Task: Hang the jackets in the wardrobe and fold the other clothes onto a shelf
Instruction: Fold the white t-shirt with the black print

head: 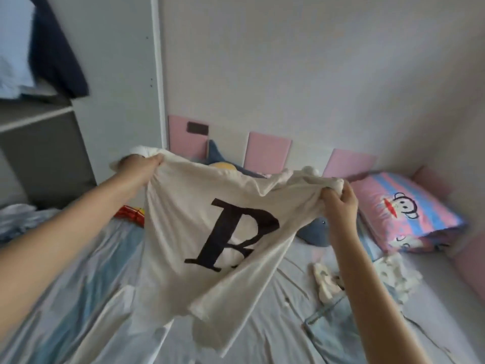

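Observation:
A cream T-shirt (183, 232) with a large black letter R hangs spread in the air above the bed. My left hand (140, 168) grips its upper left corner, and my right hand (339, 199) grips the bunched upper right corner. The shirt's lower edge dangles loose over the sheet. At the far left stands the open wardrobe, where a dark navy jacket (56, 48) and a pale blue garment (13, 48) hang above a grey shelf (34, 116).
The bed (262, 324) has a rumpled grey-blue sheet. On it lie a pale crumpled garment (18, 219) at left, small white items (326, 281) at right, a pink-and-blue cartoon pillow (409, 214), a blue plush toy (315, 229) and a red packet (131, 215). Pink padded panels line the wall.

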`<state>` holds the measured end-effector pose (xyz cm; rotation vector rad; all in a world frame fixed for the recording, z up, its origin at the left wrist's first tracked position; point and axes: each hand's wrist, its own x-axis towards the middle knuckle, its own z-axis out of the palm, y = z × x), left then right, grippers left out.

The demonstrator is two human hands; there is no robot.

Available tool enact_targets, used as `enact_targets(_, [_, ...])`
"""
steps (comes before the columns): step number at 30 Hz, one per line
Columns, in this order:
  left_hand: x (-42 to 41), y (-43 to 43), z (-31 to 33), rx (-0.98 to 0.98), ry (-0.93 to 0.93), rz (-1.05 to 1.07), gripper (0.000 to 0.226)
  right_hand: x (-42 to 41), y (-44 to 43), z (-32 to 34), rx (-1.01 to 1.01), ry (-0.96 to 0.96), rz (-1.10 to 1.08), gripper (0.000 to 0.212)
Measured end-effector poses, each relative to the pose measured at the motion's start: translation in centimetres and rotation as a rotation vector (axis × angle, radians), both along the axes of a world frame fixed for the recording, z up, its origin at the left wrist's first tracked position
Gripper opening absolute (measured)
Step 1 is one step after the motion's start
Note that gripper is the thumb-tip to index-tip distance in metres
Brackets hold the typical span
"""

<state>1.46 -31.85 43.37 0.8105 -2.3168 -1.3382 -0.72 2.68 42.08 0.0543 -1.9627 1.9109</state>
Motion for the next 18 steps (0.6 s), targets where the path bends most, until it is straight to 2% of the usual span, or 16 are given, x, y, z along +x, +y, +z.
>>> enact_targets(3, [-0.3,-1.1,-0.2,-0.18,-0.342,-0.241,0.042,-0.9,1.6,2.2,0.047,0.019,0.029,0.017])
enact_targets(5, [-0.5,0.5,0.0,-0.325,-0.465,-0.427,0.041,-1.2,1.2,3.5,0.137,0.048,0.129,0.025])
enact_targets(7, [-1.3,2.6,0.4,-0.402,-0.344,-0.518,0.036,-0.8,0.0,4.9,0.132,0.082,0.273,0.027])
enact_targets(9, [-2.3,5.0,0.7,-0.47,-0.198,-0.585,0.069,-0.5,-1.4,5.9,0.046,0.091,0.399,0.026])
enact_targets(11, [-2.2,7.9,1.5,-0.449,-0.087,-0.693,0.105,-0.3,-2.7,6.3,-0.024,0.094,0.484,0.026])
enact_targets(12, [-1.8,9.3,2.1,-0.405,-0.07,-0.744,0.11,-0.1,-3.4,6.7,-0.05,0.104,0.513,0.027])
enact_targets(13, [-1.0,10.9,2.8,-0.323,-0.056,-0.794,0.102,0.0,-3.8,6.9,-0.077,0.097,0.542,0.029])
enact_targets(15, [-0.7,12.9,3.3,-0.199,-0.057,-0.897,0.066,-0.3,-4.5,7.4,-0.16,0.089,0.569,0.03])
enact_targets(16, [-0.5,13.6,3.4,-0.137,-0.061,-0.934,0.055,-0.5,-4.6,7.7,-0.199,0.091,0.566,0.03])
enact_targets(18, [-0.6,13.9,3.2,0.002,-0.095,-0.971,0.053,-1.2,-4.2,8.3,-0.249,0.115,0.516,0.034])
